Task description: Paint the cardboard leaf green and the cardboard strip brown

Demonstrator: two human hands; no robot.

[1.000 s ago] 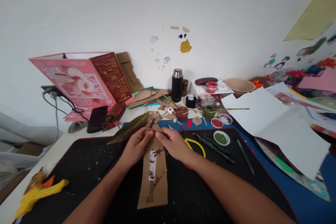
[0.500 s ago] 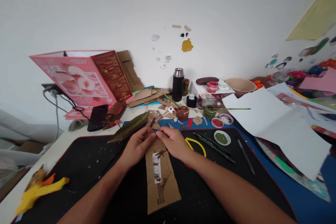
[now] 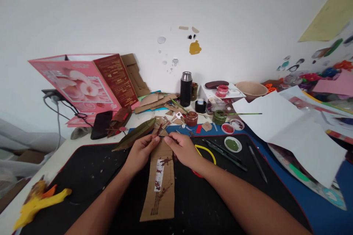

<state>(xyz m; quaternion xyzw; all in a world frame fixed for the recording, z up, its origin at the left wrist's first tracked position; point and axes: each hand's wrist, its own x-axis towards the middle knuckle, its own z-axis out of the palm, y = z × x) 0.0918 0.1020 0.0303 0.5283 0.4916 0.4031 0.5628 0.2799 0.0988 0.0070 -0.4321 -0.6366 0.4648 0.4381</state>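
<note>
Cardboard strip (image 3: 161,203) with its far end in the fingers

Head view: the strip runs lengthwise over the black mat (image 3: 91,169), its far end between the hands and its near end unheld. Judging by its surface, handling of that far end is in hand, and no finished form shows. The piece is a long band with a white label and dark brown marks; much of it is plain brown. How much is left cannot be told.

The left hand (image 3: 142,152) comes in from the near left, thumb and fingertips closed, seemingly on the strip's far edge. The right hand (image 3: 184,148) mirrors it from the near right, its thumb also pressed to its fingers there. The fingertips of the two hands are close together; whether they pinch a smaller piece too is hidden. A large leaf (image 3: 138,134) lies just left, yellow-handled scissors (image 3: 209,151) just right.
</note>
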